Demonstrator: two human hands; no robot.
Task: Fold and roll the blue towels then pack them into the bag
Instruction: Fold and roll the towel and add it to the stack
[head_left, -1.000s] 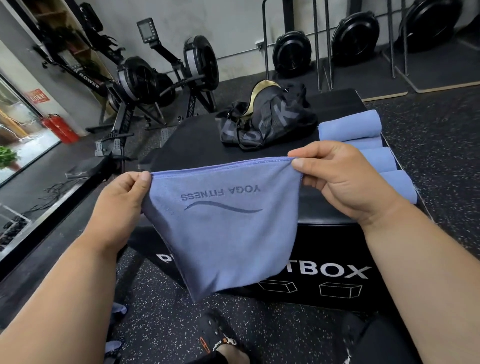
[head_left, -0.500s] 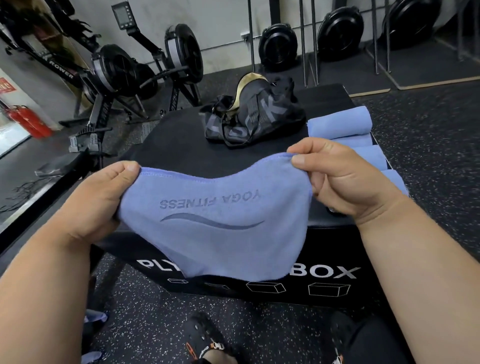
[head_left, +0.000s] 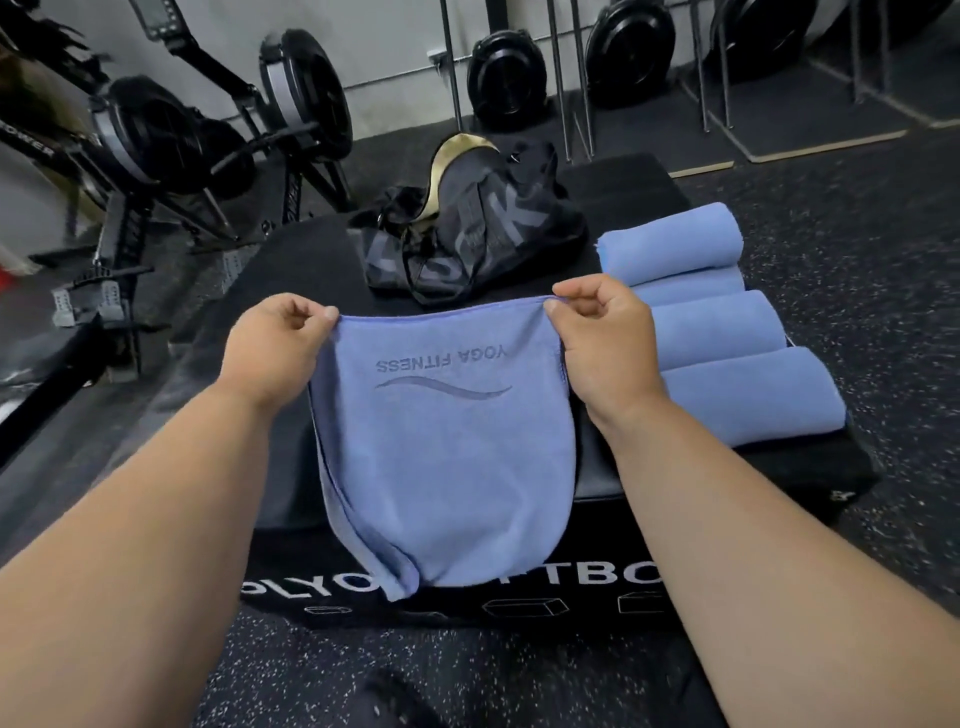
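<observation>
- Lowered since the earlier frame, the blue towel (head_left: 447, 457) now drapes over the box's near edge; left hand (head_left: 270, 348) and right hand (head_left: 602, 338) each pinch a top corner.
- Soft, light, limp cloth, I judge: hold it by corners or hems.
- Four rolled towels (head_left: 711, 332) lie at 2 o'clock, the bag (head_left: 478, 234) at 12.
- Black padded plyo box (head_left: 291, 280) on speckled gym floor; rowing machines (head_left: 208, 140) at 10.
</observation>
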